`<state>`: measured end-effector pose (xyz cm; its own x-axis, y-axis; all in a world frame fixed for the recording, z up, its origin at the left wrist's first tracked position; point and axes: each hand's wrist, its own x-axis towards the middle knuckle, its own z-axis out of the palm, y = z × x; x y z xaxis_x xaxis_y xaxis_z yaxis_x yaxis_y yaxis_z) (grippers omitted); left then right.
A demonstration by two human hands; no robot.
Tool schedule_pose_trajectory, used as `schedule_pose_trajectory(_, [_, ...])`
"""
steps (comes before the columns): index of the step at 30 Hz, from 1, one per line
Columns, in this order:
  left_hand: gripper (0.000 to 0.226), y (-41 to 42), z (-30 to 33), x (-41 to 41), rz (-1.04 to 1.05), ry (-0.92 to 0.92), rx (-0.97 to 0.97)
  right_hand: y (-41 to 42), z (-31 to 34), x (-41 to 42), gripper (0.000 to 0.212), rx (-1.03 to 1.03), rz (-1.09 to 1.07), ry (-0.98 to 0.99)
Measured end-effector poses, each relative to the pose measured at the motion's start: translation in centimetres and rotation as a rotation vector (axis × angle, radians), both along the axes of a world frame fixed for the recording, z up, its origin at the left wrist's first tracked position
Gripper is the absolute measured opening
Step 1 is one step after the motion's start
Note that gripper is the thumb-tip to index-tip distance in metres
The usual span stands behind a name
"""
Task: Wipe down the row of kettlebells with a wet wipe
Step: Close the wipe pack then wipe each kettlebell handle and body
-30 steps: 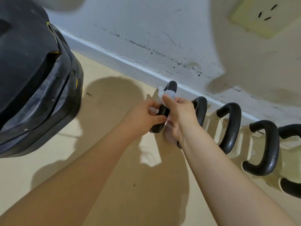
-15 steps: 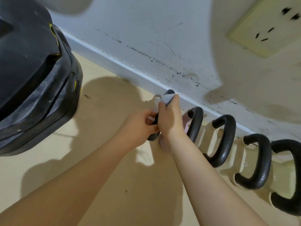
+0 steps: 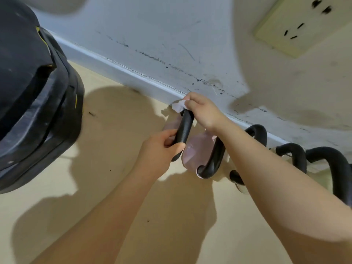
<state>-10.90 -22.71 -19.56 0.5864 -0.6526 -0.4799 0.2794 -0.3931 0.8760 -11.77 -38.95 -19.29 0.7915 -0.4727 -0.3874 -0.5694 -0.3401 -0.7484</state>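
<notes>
Fingers pinching white wet wipe atop black kettlebell handle, pink body

Home gym corner: kettlebells along scuffed wall, socket.

Right arm covers most of the kettlebell row; last one is cut by the right edge. Wet wipe mostly hidden under right hand. Black object cropped left.

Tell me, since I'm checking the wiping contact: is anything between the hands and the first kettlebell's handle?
Only the wet wipe, pinched under the right hand at the top of the first kettlebell handle. The left hand grips the handle's near end bare.
</notes>
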Motion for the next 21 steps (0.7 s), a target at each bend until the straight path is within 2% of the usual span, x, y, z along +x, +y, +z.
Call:
schedule_pose_trajectory(2, [0.03, 0.0, 0.1, 0.2, -0.001, 0.018, 0.002, -0.3, 0.0, 0.7, 0.021, -0.129, 0.144, 0.029])
schedule_pose_trajectory(6, [0.016, 0.0, -0.1, 0.3, 0.019, 0.021, 0.04, 1.1, 0.6, 0.5, 0.018, -0.601, 0.7, 0.119])
schedule_pose_trajectory(8, [0.016, 0.0, -0.4, 0.3, 0.049, 0.035, 0.058, 0.8, 1.2, 0.5, 0.022, -0.682, 0.863, 0.116])
schedule_pose_trajectory(11, [0.014, 0.0, -0.6, 0.0, 0.08, 0.034, 0.074, -0.8, 0.9, 0.8, 0.037, -0.59, 0.762, 0.099])
schedule_pose_trajectory(13, [0.013, 0.0, -0.5, -0.1, 0.077, 0.024, 0.075, -0.6, 0.6, 0.7, 0.044, -0.607, 0.777, 0.117])
schedule_pose_trajectory(15, [0.015, 0.0, -0.4, 0.1, 0.058, 0.025, 0.077, 0.1, 0.7, 0.7, 0.039, -0.738, 0.894, 0.209])
schedule_pose_trajectory(17, [0.015, 0.0, -0.3, 0.1, 0.049, 0.033, 0.087, 0.0, 1.5, 1.3, 0.028, -0.729, 0.922, 0.287])
schedule_pose_trajectory(19, [0.012, 0.0, -0.2, 0.1, 0.049, 0.034, 0.089, -0.9, 1.5, 2.2, 0.03, -0.534, 0.729, 0.278])
schedule_pose_trajectory(21, [0.01, 0.1, -0.3, -0.1, 0.072, 0.035, 0.076, -0.5, 0.9, 2.0, 0.031, -0.202, 0.321, 0.157])
